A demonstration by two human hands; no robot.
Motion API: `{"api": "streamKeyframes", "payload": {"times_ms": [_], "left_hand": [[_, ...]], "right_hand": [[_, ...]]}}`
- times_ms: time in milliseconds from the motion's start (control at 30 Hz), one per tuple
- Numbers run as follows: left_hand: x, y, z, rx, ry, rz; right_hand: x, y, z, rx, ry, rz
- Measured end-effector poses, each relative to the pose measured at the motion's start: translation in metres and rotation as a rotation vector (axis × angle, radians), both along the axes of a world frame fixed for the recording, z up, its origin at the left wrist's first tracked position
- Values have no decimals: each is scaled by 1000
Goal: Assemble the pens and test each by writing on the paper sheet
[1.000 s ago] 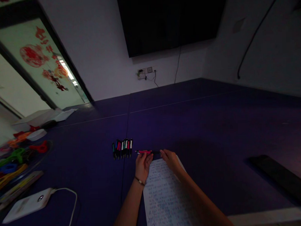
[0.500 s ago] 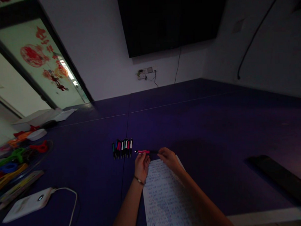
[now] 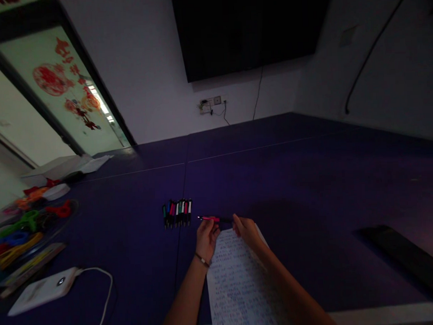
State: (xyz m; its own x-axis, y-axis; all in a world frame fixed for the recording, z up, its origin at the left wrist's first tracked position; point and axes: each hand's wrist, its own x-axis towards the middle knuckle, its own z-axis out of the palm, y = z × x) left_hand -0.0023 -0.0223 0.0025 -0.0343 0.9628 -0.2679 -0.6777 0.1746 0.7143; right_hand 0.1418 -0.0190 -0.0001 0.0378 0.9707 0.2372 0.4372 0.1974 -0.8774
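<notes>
Both left hand (image 3: 205, 239) and right hand (image 3: 248, 231) of mine work over the bench (image 3: 291, 174). A handwritten sheet (image 3: 235, 280) lies under my right forearm; a row of pens (image 3: 177, 212) sits left of my left hand. Left fingers pinch a pink-and-black pen (image 3: 216, 220) mid-body, right ones its dark end. My right hand has just edged outward, so I judge this pen's handling unfinished.

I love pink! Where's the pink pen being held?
In the head view, the pink pen is held by the left hand and right hand, to the right of the pen row.
</notes>
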Motion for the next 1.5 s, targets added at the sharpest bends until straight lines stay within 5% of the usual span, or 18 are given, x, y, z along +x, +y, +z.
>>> {"api": "streamKeyframes", "payload": {"times_ms": [567,733,933,1133,1333,1500], "left_hand": [[0,0,4,-3,42,6],[-1,0,4,11,43,18],[0,-2,7,30,39,-6],[0,-1,8,49,60,30],[-2,2,6,102,114,65],[-3,3,5,159,173,64]], "right_hand": [[0,0,1,-81,27,26],[-2,-1,2,15,-37,74],[-6,-3,6,-178,94,84],[-8,-5,9,-2,1,103],[-17,-15,14,-334,240,293],[-23,-18,12,-365,281,235]]}}
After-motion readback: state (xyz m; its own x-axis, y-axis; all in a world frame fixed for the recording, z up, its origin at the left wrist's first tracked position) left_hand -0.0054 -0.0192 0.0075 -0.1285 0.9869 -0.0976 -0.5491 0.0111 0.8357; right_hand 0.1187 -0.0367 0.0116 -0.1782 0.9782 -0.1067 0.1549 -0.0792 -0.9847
